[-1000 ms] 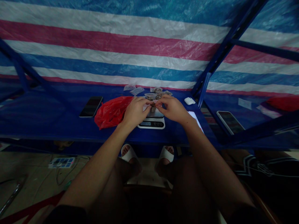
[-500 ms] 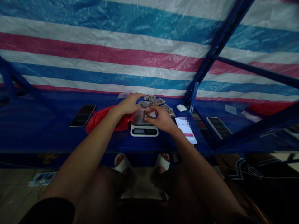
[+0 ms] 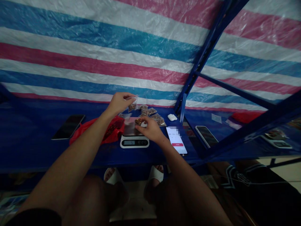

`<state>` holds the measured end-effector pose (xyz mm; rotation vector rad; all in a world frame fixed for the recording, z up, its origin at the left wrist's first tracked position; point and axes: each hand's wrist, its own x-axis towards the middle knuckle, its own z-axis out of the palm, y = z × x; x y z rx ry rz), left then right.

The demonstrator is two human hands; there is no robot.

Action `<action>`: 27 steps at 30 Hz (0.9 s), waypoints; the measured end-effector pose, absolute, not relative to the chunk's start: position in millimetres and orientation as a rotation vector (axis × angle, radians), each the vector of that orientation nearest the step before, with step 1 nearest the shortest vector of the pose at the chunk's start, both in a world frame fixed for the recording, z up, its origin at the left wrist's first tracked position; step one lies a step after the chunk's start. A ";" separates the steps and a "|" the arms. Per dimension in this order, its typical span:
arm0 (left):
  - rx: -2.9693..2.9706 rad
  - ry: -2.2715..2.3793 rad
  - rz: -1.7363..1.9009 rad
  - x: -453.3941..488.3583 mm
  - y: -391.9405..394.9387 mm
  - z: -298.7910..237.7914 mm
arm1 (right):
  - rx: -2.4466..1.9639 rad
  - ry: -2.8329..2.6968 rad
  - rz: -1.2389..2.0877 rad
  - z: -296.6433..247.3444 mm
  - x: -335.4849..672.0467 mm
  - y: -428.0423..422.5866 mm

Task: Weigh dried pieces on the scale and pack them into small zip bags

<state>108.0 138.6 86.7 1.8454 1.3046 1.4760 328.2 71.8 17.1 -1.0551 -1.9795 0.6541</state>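
Note:
My left hand (image 3: pixel 121 103) is closed in a pinch on the top of a small clear plastic bag (image 3: pixel 133 106), raised behind the scale with some brown bits low in it. My right hand (image 3: pixel 149 128) has thumb and fingers around a small cup (image 3: pixel 138 122) filled with brown pieces, over the metal plate of a white digital scale (image 3: pixel 134 142). Whether the cup touches the plate is hidden. Beside the scale, a red plastic bag (image 3: pixel 94 128) lies open with dark brown pieces inside, partly behind my left forearm. Several filled clear bags (image 3: pixel 150 112) lie behind my right hand.
A lit phone (image 3: pixel 176 141) and a white earbud case (image 3: pixel 172 117) are at right. A dark phone (image 3: pixel 68 126) lies at left. Blue frame posts (image 3: pixel 197 67) stand right, with another phone (image 3: pixel 207 136) and a second scale (image 3: pixel 279 143) beyond. A person's legs show at right.
My left hand, spread behind the scale before, now pinches a small clear bag and holds it up. My right hand stays at the cup. The view has shifted, showing more inside the red bag.

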 end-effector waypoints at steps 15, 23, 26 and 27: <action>1.567 1.180 1.603 112.4 58.4 72.8 | -0.980 -1.822 0.804 23.3 345.6 59.0; 1.962 1.295 1.415 91.6 39.2 65.4 | -0.941 -1.700 0.862 30.4 335.9 55.0; 2.144 1.272 1.274 88.4 34.0 62.7 | -0.935 -1.693 0.857 33.7 334.6 53.5; 2.182 1.275 1.224 87.9 32.3 62.7 | -0.925 -1.695 0.864 35.0 334.7 53.4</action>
